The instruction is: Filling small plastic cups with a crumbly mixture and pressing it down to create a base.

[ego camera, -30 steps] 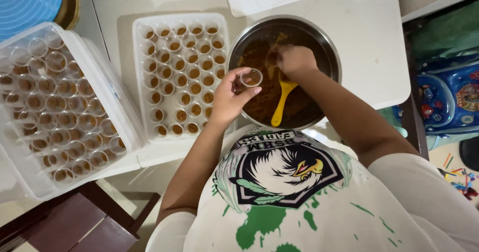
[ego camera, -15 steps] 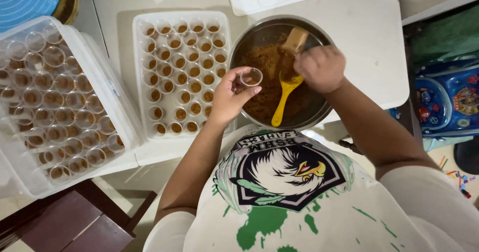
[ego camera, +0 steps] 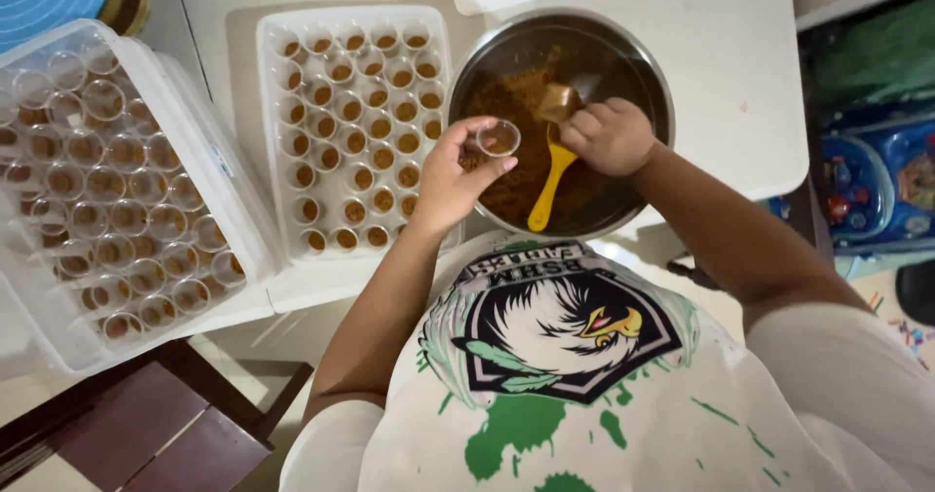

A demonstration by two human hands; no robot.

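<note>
Change since earlier frame: right hand [ego camera: 612, 136] has come back from the far right rim to the middle of the bowl; the small cup has stayed at the bowl's left edge.
Left fingers: thumb and fingertips [ego camera: 504, 165] clamped on the rim of a small clear cup [ego camera: 498, 139], held level over the bowl's left edge; a little brown fill shows inside.
Right fingers: curled shut around the upper part of a yellow spoon [ego camera: 548, 175]; its handle end points toward the person, its scoop, coated brown, sits in the mix.
Left hand [ego camera: 450, 178]: between bowl and tray, wrist over the table edge.
Bowl [ego camera: 643, 63]: round, shiny metal, holding coarse, crumbly brown mix [ego camera: 506, 102].
Tray [ego camera: 271, 83]: white plastic, rectangular, just left of the bowl, rows of small cups with brown fill.
Box [ego camera: 209, 161]: clear plastic, further left, tightly packed with similar cups, some looking unfilled.
Table [ego camera: 721, 54]: white, smooth.
Risk 1: crumbs may fall past the narrow cup mouth, as the spoon looks wider than the cup.
Risk 2: the light cup, pinched only at the rim, could tip or slip if the spoon presses on it.
</note>
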